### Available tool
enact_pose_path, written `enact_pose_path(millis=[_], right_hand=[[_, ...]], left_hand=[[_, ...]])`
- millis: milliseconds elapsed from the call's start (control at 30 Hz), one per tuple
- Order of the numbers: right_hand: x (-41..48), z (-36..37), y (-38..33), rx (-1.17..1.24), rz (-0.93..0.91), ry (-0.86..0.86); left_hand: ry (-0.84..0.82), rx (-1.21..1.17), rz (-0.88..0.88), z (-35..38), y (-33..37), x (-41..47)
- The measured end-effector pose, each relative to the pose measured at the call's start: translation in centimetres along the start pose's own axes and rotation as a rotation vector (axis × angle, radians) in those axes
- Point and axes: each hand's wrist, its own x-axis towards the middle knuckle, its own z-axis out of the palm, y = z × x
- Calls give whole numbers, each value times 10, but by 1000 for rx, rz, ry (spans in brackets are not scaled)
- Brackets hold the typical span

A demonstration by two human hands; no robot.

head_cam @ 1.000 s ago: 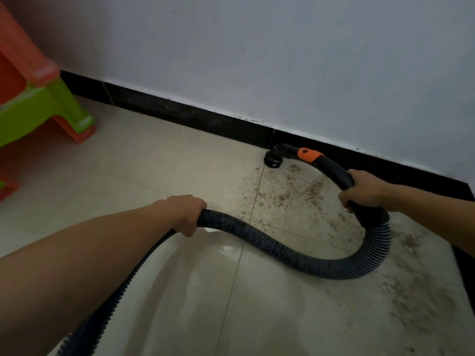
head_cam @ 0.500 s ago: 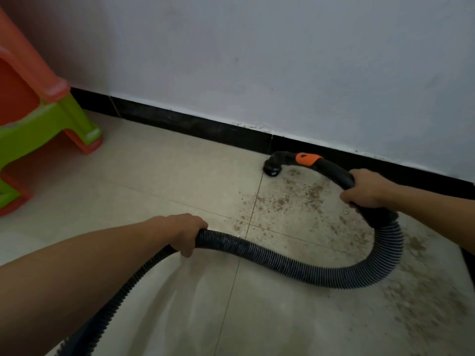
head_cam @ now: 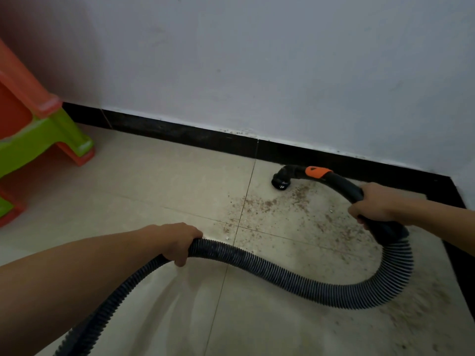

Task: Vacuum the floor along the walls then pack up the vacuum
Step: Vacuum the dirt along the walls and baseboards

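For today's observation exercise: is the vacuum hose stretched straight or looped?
Looped: from the left hand the hose sags rightward, then bends back up to the right hand.

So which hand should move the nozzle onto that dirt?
Right, probably: the right hand grips the handle just behind the nozzle, near the dirt. The left hand only holds the hose further back.

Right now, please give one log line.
left hand grips hose | right hand grips handle | nozzle near baseboard | dirt on floor

Beige tiled floor (head_cam: 154, 188) carries scattered brown dirt (head_cam: 259, 202) and orange-and-green plastic furniture (head_cam: 64, 134).
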Motion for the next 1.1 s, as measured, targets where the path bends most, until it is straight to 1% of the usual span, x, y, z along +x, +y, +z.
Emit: enact_pose_path(millis=[100,133,233,267,367,400,533,667,733,800,900,933,967,1067,1100], right_hand=[[-3,6,-11,6,-15,-94],[-2,8,-16,-12,-17,-87],[5,10,-32,-153,-48,50],[6,11,-35,-166,-52,46],[8,14,-41,-50,-46,-102],[9,15,-43,-26,-40,-120],[30,19,-57,-37,-47,30],[48,25,-76,-9,-76,60],[56,29,-88,-2,-110,45],[58,34,-98,-5,-147,-7],[56,29,-95,60,-124,-225],[53,25,-91,71,-109,-259],[50,19,-84,73,-104,-250],[35,7,-59,22,-119,-130],[26,6,-52,-13,-125,-142]], left_hand=[[32,26,-2,-3,1,-3],[32,25,-10,-4,1,-4],[48,5,-47,-4,0,-7],[61,-1,-57,-5,-2,-9],[74,-2,-71,-8,-11,-15],[62,-5,-76,-6,-14,-17],[56,-45,-122,2,-23,-23],[76,-80,-163,1,-34,-29],[65,-88,-183,3,-41,-33],[49,-85,-199,8,-49,-37],[21,-38,-183,14,-56,-40],[7,-22,-167,16,-55,-40],[-5,-9,-149,17,-53,-39],[4,2,-95,18,-38,-31],[13,9,-71,17,-32,-28]])
